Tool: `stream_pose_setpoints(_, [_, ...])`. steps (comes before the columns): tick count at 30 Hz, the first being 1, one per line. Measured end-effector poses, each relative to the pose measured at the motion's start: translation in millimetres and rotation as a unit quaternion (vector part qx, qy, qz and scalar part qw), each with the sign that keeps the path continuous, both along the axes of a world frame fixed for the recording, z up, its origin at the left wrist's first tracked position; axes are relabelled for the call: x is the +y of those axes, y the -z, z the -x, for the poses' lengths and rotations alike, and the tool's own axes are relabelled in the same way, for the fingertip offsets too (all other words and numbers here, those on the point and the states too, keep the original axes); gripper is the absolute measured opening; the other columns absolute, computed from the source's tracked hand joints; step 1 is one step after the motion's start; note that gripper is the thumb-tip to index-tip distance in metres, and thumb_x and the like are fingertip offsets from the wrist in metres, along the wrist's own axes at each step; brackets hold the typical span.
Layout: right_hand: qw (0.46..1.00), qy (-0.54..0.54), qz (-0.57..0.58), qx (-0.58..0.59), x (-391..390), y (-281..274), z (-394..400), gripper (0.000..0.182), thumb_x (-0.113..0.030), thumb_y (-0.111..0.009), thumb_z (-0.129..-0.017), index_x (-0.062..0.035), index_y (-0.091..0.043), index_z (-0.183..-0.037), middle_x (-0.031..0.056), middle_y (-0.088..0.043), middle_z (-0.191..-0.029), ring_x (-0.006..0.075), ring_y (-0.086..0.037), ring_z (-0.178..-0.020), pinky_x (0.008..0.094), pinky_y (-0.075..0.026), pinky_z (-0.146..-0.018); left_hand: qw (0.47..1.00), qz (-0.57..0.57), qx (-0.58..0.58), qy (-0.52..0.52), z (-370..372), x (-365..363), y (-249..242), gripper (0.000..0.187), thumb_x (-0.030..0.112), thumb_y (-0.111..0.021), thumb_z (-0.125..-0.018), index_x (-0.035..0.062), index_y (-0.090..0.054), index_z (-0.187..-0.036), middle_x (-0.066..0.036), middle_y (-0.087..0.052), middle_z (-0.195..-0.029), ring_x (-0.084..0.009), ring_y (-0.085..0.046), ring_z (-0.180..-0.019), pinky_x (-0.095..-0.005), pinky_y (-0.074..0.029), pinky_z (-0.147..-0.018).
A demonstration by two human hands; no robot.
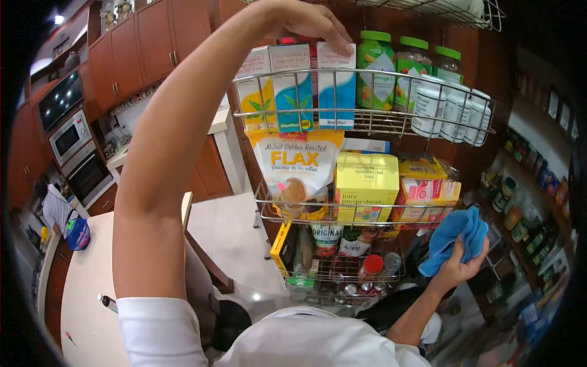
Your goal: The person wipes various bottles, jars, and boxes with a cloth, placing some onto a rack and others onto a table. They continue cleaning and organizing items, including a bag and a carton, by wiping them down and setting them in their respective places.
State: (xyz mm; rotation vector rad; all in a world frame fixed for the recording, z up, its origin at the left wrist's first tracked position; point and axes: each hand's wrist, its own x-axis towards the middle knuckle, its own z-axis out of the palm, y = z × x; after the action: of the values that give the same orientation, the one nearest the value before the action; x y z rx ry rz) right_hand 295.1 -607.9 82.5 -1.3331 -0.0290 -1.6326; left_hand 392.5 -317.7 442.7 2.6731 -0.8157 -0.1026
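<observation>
My left hand [312,24] reaches over the top wire basket [379,116], its fingers at the top of a blue and white box [335,85]; whether they grip it I cannot tell. Two more boxes, one yellow [255,92] and one blue [292,92], stand to its left. Green-lidded jars [376,70] and several white bottles [429,107] fill the basket's right part. At the lower right, my right hand [461,263] is closed on a blue cloth [455,241]. Below the top basket are a flax bag [296,162] and a yellow box [365,183].
Lower wire baskets [342,269] hold jars, cans and packets. Shelves with many jars [526,214] line the right side. A pale table [92,275] is at left, near a dark chair [231,324]. Another person [58,205] is at the far left, by the counter.
</observation>
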Motion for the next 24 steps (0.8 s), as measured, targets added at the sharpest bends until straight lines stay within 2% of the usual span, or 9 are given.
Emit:
stream_pose_setpoints(3, [1.000,0.014,0.013,0.018,0.7,-1.9,2.2,0.033,0.002,-0.060,-0.083,0.0038,-0.052,-0.115,0.0083,-0.055,-0.110,0.0190,-0.053,-0.101,0.0317,-0.039,-0.092,0.998,0.003,-0.050,-0.037,10.3,-6.8,4.4,0.057,0.034,-0.068,-0.083,0.0018,-0.054,-0.127,-0.015,-0.052,-0.131,-0.0265,-0.048,-0.121,-0.0361,-0.039,-0.100])
stream_pose_setpoints(7, [1.000,0.010,0.021,0.021,-2.4,0.9,2.7,0.032,0.001,-0.060,-0.083,0.0031,-0.052,-0.114,0.0082,-0.054,-0.112,0.0197,-0.053,-0.101,0.0318,-0.040,-0.092,0.999,-0.020,-0.028,-0.009,0.4,-1.7,-0.4,0.059,0.039,-0.066,-0.084,0.0021,-0.054,-0.128,-0.015,-0.050,-0.134,-0.0267,-0.046,-0.122,-0.0370,-0.038,-0.101])
stream_pose_setpoints(10, [0.999,0.006,0.020,0.038,-0.5,0.8,6.3,0.033,0.001,-0.060,-0.083,0.0029,-0.052,-0.115,0.0081,-0.054,-0.113,0.0194,-0.053,-0.101,0.0316,-0.040,-0.092,0.998,-0.017,-0.050,-0.041,-1.6,-0.6,0.1,0.064,0.045,-0.064,-0.084,0.0027,-0.050,-0.131,-0.015,-0.046,-0.136,-0.0260,-0.045,-0.124,-0.0371,-0.037,-0.102])
stream_pose_setpoints(13, [0.999,0.010,0.001,0.043,0.6,1.8,7.3,0.033,0.001,-0.061,-0.082,0.0025,-0.051,-0.114,0.0081,-0.053,-0.114,0.0196,-0.053,-0.102,0.0317,-0.039,-0.093,0.999,0.033,-0.005,0.002,3.8,3.0,0.5,0.069,0.049,-0.060,-0.085,0.0040,-0.045,-0.135,-0.016,-0.043,-0.139,-0.0254,-0.043,-0.125,-0.0365,-0.037,-0.102])
stream_pose_setpoints(16, [0.999,0.011,0.018,0.039,-6.7,7.8,5.3,0.035,0.001,-0.061,-0.082,0.0027,-0.051,-0.116,0.0086,-0.053,-0.116,0.0198,-0.052,-0.103,0.0320,-0.039,-0.093,0.996,0.076,0.023,0.030,12.3,4.6,0.1,0.068,0.041,-0.063,-0.085,0.0021,-0.042,-0.137,-0.016,-0.048,-0.134,-0.0235,-0.047,-0.120,-0.0339,-0.039,-0.099])
stream_pose_setpoints(18, [0.999,0.021,0.016,0.042,-7.0,8.7,5.2,0.035,0.001,-0.060,-0.082,0.0029,-0.051,-0.116,0.0090,-0.053,-0.116,0.0201,-0.052,-0.103,0.0324,-0.039,-0.094,0.999,-0.041,0.000,0.014,0.8,4.8,0.2,0.066,0.028,-0.069,-0.083,0.0011,-0.042,-0.137,-0.015,-0.055,-0.126,-0.0210,-0.052,-0.114,-0.0312,-0.040,-0.097])
stream_pose_setpoints(19, [0.998,0.032,0.013,0.045,-7.2,9.3,5.0,0.035,0.002,-0.060,-0.082,0.0031,-0.051,-0.116,0.0093,-0.053,-0.117,0.0204,-0.052,-0.104,0.0328,-0.038,-0.094,0.999,-0.041,0.002,0.012,-5.2,7.6,0.3,0.066,0.028,-0.069,-0.083,0.0011,-0.042,-0.137,-0.015,-0.055,-0.126,-0.0210,-0.052,-0.114,-0.0312,-0.040,-0.097])
stream_pose_setpoints(21, [0.998,0.029,0.011,0.048,-11.0,12.2,5.0,0.035,0.002,-0.060,-0.082,0.0032,-0.051,-0.116,0.0095,-0.053,-0.116,0.0207,-0.052,-0.104,0.0331,-0.038,-0.094,0.997,0.027,0.064,0.043,-13.9,14.3,-1.1,0.067,0.016,-0.072,-0.079,0.0016,-0.041,-0.137,-0.013,-0.060,-0.120,-0.0190,-0.055,-0.108,-0.0289,-0.040,-0.095])
stream_pose_setpoints(24, [0.998,0.014,-0.012,0.055,-10.6,10.0,9.4,0.036,0.002,-0.060,-0.082,0.0031,-0.051,-0.117,0.0096,-0.054,-0.115,0.0209,-0.052,-0.105,0.0337,-0.038,-0.095,0.998,0.000,0.055,0.033,-13.7,18.7,-7.9,0.067,0.014,-0.072,-0.078,0.0034,-0.042,-0.138,-0.012,-0.057,-0.124,-0.0200,-0.052,-0.112,-0.0330,-0.038,-0.099])
